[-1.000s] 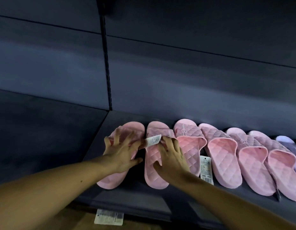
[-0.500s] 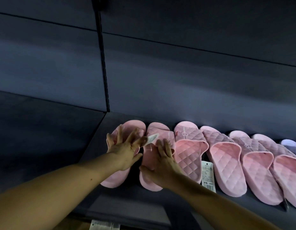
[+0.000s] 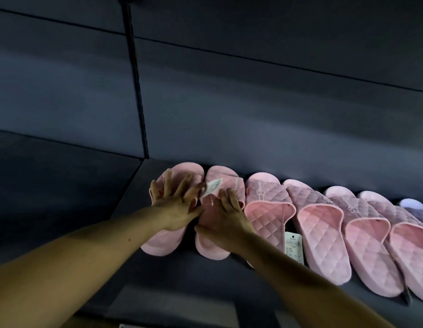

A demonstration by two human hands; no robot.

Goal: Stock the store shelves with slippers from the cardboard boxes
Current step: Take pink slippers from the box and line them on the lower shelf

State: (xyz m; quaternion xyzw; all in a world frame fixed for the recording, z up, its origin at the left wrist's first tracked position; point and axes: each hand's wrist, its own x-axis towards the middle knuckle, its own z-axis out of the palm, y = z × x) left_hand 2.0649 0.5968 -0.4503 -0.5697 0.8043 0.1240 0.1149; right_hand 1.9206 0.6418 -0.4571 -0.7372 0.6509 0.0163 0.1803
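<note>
Several pink quilted slippers stand in a row on a dark shelf [image 3: 265, 287], toes against the back panel. My left hand [image 3: 176, 207] lies flat with fingers spread on the leftmost slipper [image 3: 161, 245]. My right hand [image 3: 225, 221] presses on the second slipper [image 3: 225, 177], thumb curled round its near left edge. A white paper tag [image 3: 212, 187] sticks up between the two hands. To the right, a third slipper [image 3: 265, 209] carries a hanging white tag [image 3: 293, 247], and more pink slippers [image 3: 324, 235] follow it.
A dark vertical post [image 3: 137, 86] splits the back panel above the leftmost slipper. Bare shelf [image 3: 51, 185] extends to the left of the row. A pale lilac slipper [image 3: 413, 205] shows at the far right. A white label [image 3: 125, 326] peeks in at the bottom edge.
Both hands have slid the left pair of slippers a little further back on the shelf. The view has tilted slightly upward, so the label below is nearly out of frame.
</note>
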